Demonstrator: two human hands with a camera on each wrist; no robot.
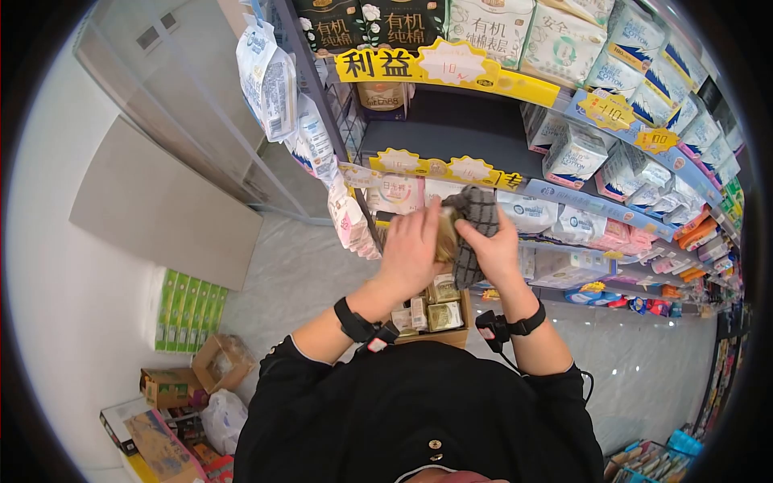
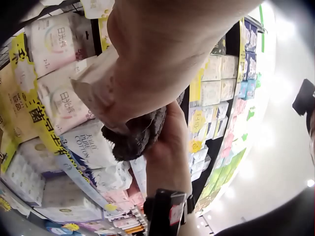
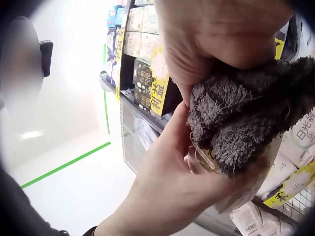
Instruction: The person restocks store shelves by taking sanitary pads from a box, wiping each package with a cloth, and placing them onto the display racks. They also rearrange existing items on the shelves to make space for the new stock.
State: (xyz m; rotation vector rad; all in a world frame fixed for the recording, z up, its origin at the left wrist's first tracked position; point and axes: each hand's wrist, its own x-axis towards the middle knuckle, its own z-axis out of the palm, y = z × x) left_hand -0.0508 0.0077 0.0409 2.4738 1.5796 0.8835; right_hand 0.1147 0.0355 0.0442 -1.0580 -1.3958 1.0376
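Note:
In front of the shelf, my left hand [image 1: 412, 248] grips a gold-and-beige package [image 1: 445, 239], which is partly hidden by the fingers and blurred. A grey checked cloth [image 1: 477, 216] is bunched in my right hand [image 1: 494, 243], against the package's side. From the right wrist, the cloth [image 3: 236, 113] looks fluffy and dark, lying over the package between both hands. The left wrist view shows the package's pale side [image 2: 96, 86] beside my left hand. Below the hands, an open carton [image 1: 451, 336] holds several similar gold-and-white packs [image 1: 444, 315].
Shelves with yellow price strips [image 1: 451, 167] carry packs of pads and cotton goods. White bags [image 1: 266, 84] hang at the shelf's left end. On the floor to the left are a green-and-white stack [image 1: 189, 310], opened cardboard boxes [image 1: 221, 362] and a white plastic bag [image 1: 224, 420].

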